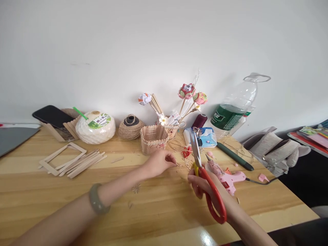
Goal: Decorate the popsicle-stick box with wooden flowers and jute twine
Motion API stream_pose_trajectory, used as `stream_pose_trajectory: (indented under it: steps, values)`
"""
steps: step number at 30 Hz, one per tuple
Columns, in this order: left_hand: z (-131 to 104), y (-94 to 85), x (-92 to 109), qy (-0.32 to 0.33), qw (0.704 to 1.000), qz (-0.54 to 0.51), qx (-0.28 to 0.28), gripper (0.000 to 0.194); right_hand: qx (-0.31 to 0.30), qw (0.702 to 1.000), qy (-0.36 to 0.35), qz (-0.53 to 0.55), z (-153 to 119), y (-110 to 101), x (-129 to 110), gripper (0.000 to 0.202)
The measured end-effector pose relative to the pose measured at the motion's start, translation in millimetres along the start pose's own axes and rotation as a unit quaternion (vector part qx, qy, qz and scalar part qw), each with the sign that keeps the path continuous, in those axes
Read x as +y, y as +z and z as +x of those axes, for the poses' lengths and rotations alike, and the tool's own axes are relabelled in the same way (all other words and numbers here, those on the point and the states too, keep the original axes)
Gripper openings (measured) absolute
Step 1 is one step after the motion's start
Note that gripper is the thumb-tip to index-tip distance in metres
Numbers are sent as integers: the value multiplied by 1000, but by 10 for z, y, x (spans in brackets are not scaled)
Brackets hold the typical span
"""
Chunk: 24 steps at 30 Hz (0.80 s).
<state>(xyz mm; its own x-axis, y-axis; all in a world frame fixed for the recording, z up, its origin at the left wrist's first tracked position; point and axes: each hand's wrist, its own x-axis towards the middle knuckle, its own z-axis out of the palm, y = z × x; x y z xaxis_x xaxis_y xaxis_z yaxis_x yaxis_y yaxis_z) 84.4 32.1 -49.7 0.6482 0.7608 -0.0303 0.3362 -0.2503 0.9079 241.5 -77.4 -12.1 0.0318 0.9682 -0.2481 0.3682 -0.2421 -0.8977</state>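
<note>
My right hand (201, 184) grips scissors (215, 196) with red and yellow handles; their metal blades point up and away from me. My left hand (159, 162) is low over the table, thumb and fingertips pinched together beside small wooden scraps (183, 165). Whatever those fingertips hold is too small to make out. Just behind the left hand stands a small basket (153, 138) made of wooden craft sticks. A pink glue gun (230, 181) lies to the right of the scissors, its cord running off the right side.
Craft sticks (85, 164) and a stick frame (55, 159) lie left. Along the wall stand a phone (52, 116), a white coconut (94, 131), twine (130, 131), paper flowers (187, 91) and a large bottle (228, 116). A dark green pen-like stick (235, 156) lies right.
</note>
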Motion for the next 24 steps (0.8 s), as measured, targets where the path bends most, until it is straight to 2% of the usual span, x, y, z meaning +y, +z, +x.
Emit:
stream_pose_trajectory:
  steps: [4, 8, 15, 18, 24]
  values:
    - [-244, -109, 93, -21, 994, -100, 30, 10, 21, 999, -34, -16, 189, 143, -183, 18]
    - [-442, -231, 129, -44, 987, -135, 76, 7, -11, 997, -72, 16, 366, 329, -253, 18]
    - [-512, -390, 54, -56, 978, -151, 133, 4, -32, 990, -139, 14, 567, 512, -308, 16]
    - [-473, -471, 17, -82, 971, -184, 124, 6, -37, 988, -149, 19, 626, 529, -332, 19]
    - [-431, -583, -21, -130, 959, -244, 67, 14, -44, 987, -150, 30, 688, 523, -321, 21]
